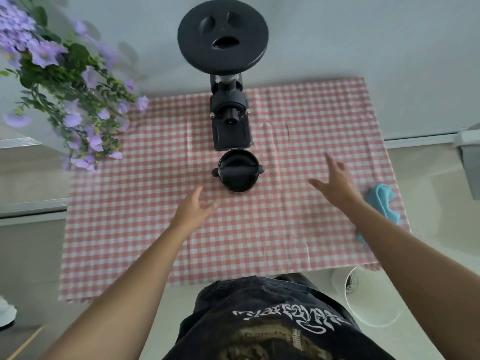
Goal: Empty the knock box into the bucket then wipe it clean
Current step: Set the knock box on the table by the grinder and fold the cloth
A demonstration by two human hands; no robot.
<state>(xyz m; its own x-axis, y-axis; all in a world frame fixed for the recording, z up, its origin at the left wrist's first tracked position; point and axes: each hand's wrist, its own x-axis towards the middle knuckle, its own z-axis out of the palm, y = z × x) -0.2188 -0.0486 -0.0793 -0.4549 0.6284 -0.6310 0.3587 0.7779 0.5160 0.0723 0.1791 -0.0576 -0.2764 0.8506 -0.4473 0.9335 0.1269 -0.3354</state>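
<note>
On the pink checked tablecloth (155,229) stands a black grinder (230,120), and just before it the knock box (238,171). The white bucket (374,315) sits below the table's right corner. My left hand (193,206) and right hand (337,183) hover spread, holding nothing.

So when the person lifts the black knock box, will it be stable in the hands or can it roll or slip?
The knock box looks like a stiff, round tub, so it should probably keep its shape. Its bar across the top and the knobs at both sides likely give a firm hold. Laid on its side it might roll. Both hands, left and right, are open and not touching it.
</note>
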